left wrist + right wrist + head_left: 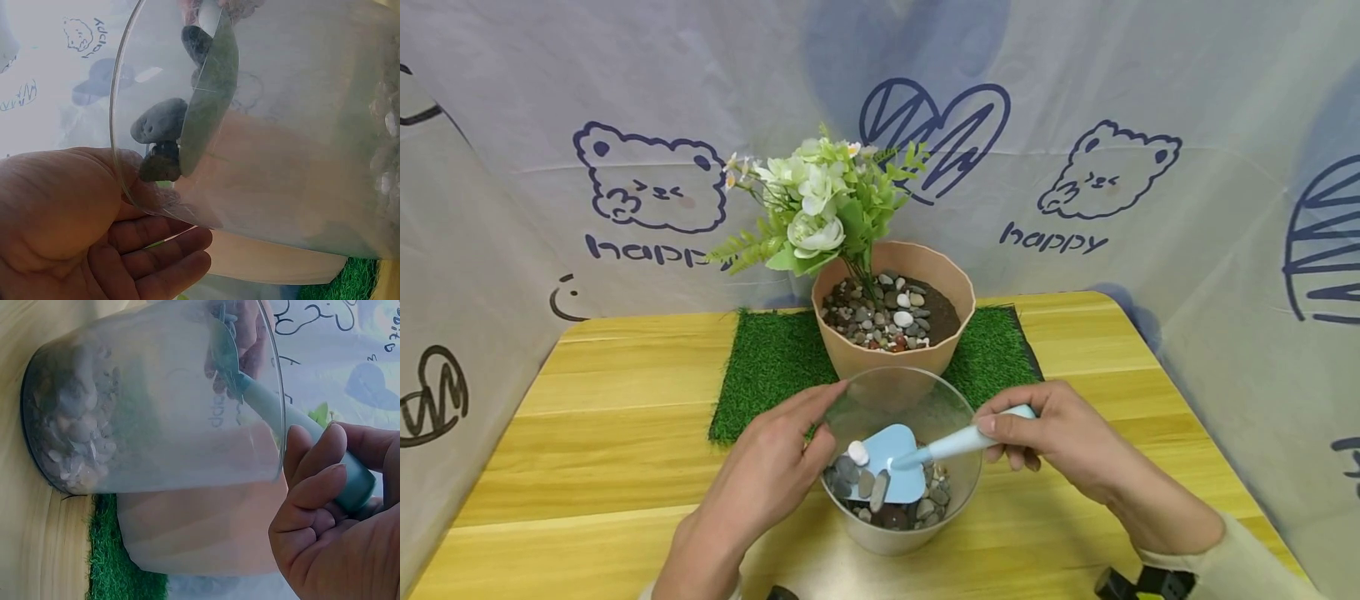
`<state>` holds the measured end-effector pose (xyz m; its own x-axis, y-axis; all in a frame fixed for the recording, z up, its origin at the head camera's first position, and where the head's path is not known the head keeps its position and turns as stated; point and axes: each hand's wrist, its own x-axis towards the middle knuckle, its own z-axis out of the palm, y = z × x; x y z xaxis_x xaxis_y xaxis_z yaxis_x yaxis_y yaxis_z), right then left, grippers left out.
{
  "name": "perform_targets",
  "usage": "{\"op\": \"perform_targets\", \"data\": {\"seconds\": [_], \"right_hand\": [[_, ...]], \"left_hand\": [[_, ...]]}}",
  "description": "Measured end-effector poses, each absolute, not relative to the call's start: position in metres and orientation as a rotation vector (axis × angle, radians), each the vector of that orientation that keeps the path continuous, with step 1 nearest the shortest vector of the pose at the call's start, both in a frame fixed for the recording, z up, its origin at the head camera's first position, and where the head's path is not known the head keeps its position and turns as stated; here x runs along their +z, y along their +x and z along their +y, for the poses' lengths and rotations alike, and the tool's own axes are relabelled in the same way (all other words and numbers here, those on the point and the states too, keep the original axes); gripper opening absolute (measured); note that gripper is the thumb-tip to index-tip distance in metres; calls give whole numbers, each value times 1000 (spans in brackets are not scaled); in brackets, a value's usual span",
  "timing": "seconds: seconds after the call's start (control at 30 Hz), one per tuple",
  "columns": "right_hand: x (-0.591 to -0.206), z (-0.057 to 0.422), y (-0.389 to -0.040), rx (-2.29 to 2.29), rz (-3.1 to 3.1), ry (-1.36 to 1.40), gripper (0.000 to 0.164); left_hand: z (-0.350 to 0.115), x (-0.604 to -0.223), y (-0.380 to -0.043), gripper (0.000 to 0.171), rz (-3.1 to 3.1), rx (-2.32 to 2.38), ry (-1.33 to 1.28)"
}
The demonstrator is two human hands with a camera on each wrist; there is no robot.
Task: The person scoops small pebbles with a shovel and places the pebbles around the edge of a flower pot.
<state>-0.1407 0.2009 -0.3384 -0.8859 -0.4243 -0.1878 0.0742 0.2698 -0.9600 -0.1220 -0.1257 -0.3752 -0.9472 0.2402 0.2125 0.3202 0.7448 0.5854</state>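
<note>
A light blue trowel lies tilted inside a clear container, its blade carrying several grey pebbles and a white one. My right hand grips the trowel's handle at the container's right rim. On the opposite side, my left hand holds the rim, thumb and fingers on either side of the wall in the left wrist view. More pebbles cover the container's bottom, well below the raised blade.
Behind the container stands a peach flowerpot with soil, pebbles and white-green flowers. The pot sits on a green turf mat on a wooden table. A printed cloth hangs around the table.
</note>
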Motion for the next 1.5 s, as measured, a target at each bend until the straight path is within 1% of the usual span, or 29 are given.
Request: {"op": "perform_targets", "data": {"seconds": [0.17, 0.37, 0.67, 0.87, 1.13, 1.33, 1.5], "right_hand": [[-338, 206, -142, -1678, 2143, -300, 29], [-337, 213, -143, -1701, 2162, -280, 23], [-338, 221, -144, -1753, 2178, -310, 16], [-337, 230, -145, -1813, 2171, -301, 17], [-321, 248, -150, -1989, 2117, -242, 23], [-305, 254, -161, -2113, 2129, -137, 21], [-292, 249, -181, -2147, 2209, -60, 17]], "left_hand": [[-125, -376, -122, 56, -2807, -966, -460], [-124, -375, -121, 55, -2787, -964, -470], [-125, -377, -122, 54, -2781, -966, -476], [-125, -376, -121, 55, -2785, -962, -477], [-124, -376, -121, 54, -2779, -961, -483], [-125, -377, -121, 54, -2761, -956, -498], [-125, -377, -121, 55, -2767, -950, -496]]}}
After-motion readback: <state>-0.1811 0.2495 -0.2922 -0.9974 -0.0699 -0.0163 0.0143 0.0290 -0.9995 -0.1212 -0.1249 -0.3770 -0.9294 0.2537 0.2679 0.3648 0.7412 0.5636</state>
